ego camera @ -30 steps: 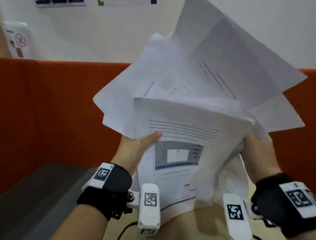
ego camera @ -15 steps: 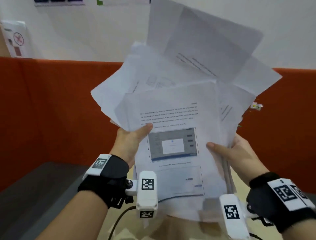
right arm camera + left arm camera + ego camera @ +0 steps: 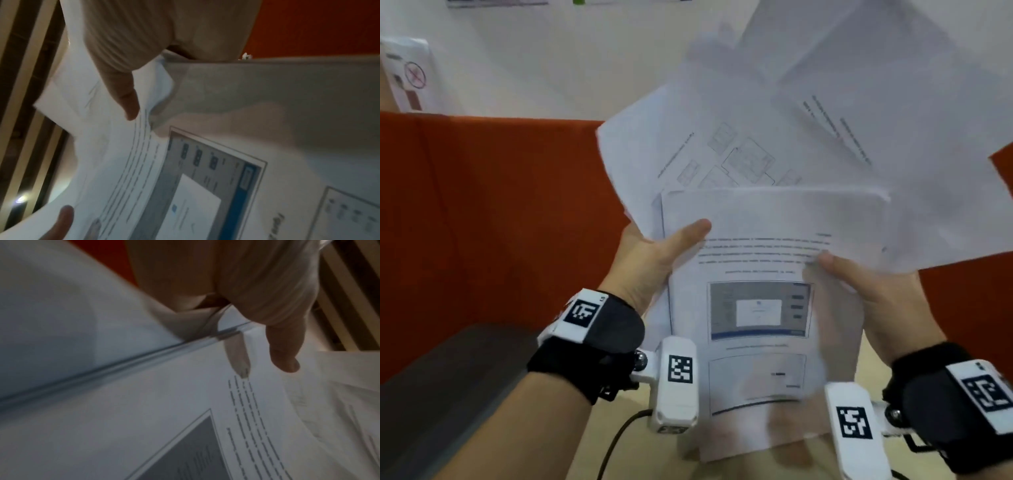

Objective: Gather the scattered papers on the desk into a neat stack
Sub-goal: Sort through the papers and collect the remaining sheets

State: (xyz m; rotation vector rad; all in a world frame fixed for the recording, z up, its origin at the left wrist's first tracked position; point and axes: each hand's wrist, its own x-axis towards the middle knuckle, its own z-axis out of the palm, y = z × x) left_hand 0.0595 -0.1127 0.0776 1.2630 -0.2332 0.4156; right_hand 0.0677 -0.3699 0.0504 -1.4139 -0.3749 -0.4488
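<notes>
Both forearms rise from the bottom edge, wrists banded in black straps. The left hand [image 3: 654,253] and right hand [image 3: 873,291] grasp a fanned bundle of papers [image 3: 774,219] held upright in mid-air, thumbs pressed on the front printed sheet, before an orange partition [image 3: 500,212] and white wall [image 3: 551,58].

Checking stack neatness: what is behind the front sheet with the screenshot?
Behind the front sheet, fanned papers stick out above and right, one with diagrams. Their lower parts and count are covered, as are the fingers of both hands.
</notes>
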